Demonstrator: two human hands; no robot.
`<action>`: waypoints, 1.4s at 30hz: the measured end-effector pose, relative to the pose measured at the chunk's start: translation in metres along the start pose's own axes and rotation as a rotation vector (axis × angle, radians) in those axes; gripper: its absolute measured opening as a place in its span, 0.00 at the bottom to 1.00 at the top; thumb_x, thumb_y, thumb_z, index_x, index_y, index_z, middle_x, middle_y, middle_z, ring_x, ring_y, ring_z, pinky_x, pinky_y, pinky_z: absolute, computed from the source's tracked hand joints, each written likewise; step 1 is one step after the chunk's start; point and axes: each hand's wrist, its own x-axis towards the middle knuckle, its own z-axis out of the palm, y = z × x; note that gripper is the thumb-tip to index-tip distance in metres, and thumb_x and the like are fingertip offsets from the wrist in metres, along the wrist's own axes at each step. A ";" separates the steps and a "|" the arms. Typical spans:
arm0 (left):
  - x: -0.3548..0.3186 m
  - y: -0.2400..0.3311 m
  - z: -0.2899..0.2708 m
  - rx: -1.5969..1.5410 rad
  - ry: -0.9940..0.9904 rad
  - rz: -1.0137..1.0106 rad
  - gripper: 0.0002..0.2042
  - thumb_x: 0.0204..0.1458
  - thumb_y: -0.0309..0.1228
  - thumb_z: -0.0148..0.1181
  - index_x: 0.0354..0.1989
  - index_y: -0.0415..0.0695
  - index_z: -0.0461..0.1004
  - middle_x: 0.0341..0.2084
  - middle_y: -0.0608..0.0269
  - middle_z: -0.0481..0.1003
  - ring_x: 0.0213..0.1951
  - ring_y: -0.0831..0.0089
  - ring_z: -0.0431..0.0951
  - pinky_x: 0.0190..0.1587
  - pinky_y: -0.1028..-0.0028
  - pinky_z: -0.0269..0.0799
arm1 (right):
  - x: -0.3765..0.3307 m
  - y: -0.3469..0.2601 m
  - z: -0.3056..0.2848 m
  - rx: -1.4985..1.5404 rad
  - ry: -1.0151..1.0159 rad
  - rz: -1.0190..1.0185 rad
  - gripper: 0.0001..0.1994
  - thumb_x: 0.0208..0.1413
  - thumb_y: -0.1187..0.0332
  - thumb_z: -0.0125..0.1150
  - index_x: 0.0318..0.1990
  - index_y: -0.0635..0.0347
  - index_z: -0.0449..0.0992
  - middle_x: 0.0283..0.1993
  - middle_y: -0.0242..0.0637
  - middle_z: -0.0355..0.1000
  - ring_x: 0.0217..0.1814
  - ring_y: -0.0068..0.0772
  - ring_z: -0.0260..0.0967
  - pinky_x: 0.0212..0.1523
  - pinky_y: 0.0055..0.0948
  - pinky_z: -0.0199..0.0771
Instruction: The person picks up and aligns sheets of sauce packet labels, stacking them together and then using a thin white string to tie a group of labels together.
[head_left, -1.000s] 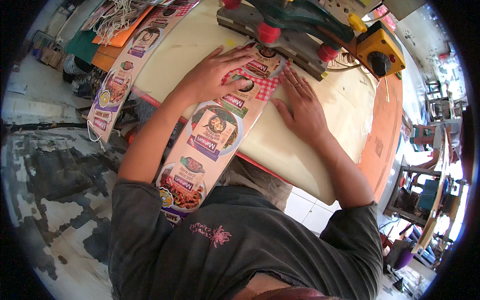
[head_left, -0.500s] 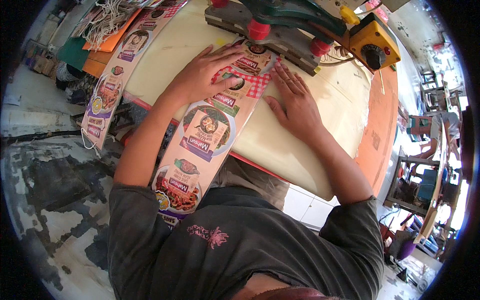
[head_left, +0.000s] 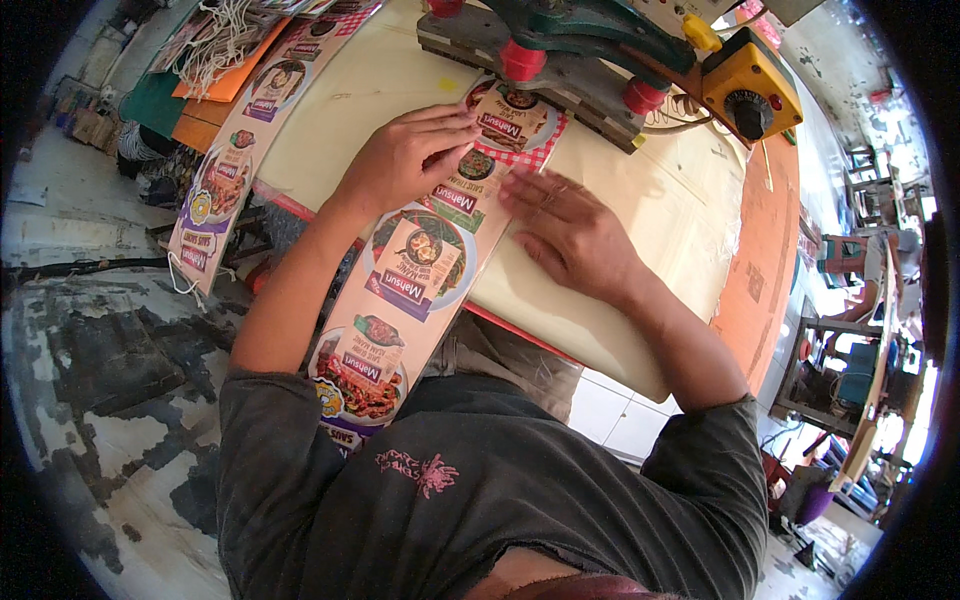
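A long printed strip [head_left: 375, 310] with food pictures lies slantwise across the cream padded tabletop [head_left: 610, 330], its far end by the grey pressing bar [head_left: 480, 55] and its near end at my shirt. My left hand [head_left: 408, 158] is over the strip's left edge, fingers loosely bent and the thumb apart, holding nothing. On the strip's right edge rest the fingertips of my right hand [head_left: 580, 235]. Its fingers are stretched out and its thumb stands apart over the tabletop. The bar belongs to a green-armed machine [head_left: 580, 35] with red knobs.
A yellow control box [head_left: 748, 85] with a black dial stands at the far right. Another printed strip [head_left: 225, 170], with white cords at its end, overhangs the table's left side. White strings [head_left: 215, 50] lie on stacked sheets. An orange board [head_left: 760, 250] borders the right side.
My right hand has slid toward me along the strip's right edge, away from the bar. My left hand has drawn back slightly, its fingers more bent. The strip looks nearly unmoved.
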 end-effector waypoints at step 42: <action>-0.003 0.014 -0.010 0.001 0.004 0.109 0.09 0.57 0.26 0.66 0.44 0.39 0.86 0.47 0.53 0.85 0.53 0.61 0.85 0.60 0.63 0.79 | 0.002 -0.002 -0.001 0.141 -0.025 -0.044 0.23 0.59 0.70 0.66 0.63 0.63 0.77 0.66 0.47 0.75 0.71 0.49 0.70 0.73 0.45 0.68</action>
